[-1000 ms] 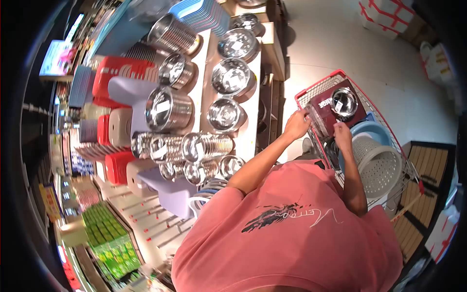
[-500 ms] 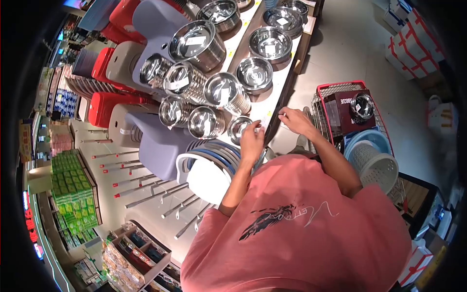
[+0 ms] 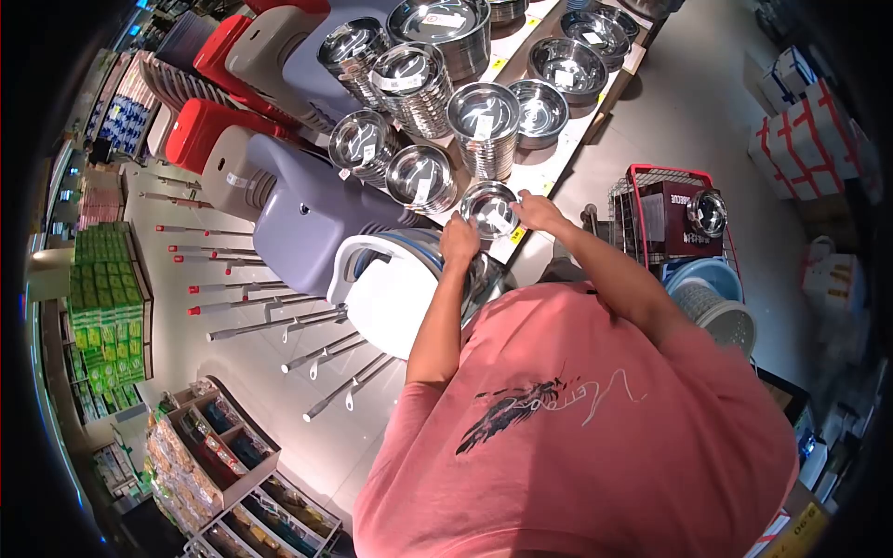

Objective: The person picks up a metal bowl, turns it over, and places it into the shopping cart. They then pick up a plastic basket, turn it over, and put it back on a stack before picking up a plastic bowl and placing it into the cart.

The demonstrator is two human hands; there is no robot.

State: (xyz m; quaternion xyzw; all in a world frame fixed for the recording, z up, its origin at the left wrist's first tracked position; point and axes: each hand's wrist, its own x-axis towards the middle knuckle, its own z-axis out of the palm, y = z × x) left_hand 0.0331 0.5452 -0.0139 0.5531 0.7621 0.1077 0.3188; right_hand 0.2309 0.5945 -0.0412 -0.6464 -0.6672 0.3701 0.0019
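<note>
A small shiny stainless steel bowl point(image 3: 486, 197) with a white label inside sits at the near corner of the white display shelf point(image 3: 556, 160). My left hand point(image 3: 459, 240) grips its left rim, fingers curled. On the opposite side, my right hand point(image 3: 543, 215) has its fingers closed at the right rim. Just beyond the bowl rises a tall stack of steel bowls point(image 3: 483, 126), and a lower stack point(image 3: 420, 177) stands to its left. A wider steel basin point(image 3: 539, 110) lies farther back on the right.
A red-rimmed shopping cart point(image 3: 670, 173) stands to my right, holding a dark barbecue box point(image 3: 665, 216), a steel bowl point(image 3: 707, 212) and plastic baskets point(image 3: 712, 312). White stools point(image 3: 391, 302) and purple stools point(image 3: 298, 228) are on the left. Mop poles point(image 3: 270, 333) lie beyond them.
My right hand has come left from beside the shelf edge to the small bowl's right rim. My left hand has shifted to its left rim. The camera view has also turned.
</note>
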